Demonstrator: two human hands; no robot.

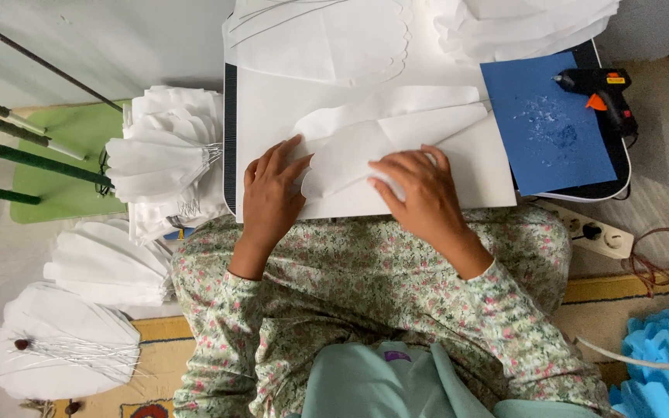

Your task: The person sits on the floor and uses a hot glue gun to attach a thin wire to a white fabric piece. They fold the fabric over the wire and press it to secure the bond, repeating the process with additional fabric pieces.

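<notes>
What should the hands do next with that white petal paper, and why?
Probably slide the right hand along the white petal-shaped paper to press its fold flat. Both hands already lie on it: the left hand pins its left edge against the white sheet beneath, and the paper looks curved and raised near the middle rather than flat.

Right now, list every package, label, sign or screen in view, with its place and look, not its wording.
Label: small yellow sticker on the black glue gun, far right on the blue sheet.
Patch: small purple mark on the pale green cloth at bottom centre, too small to tell.
No packages, signs or screens show.
</notes>
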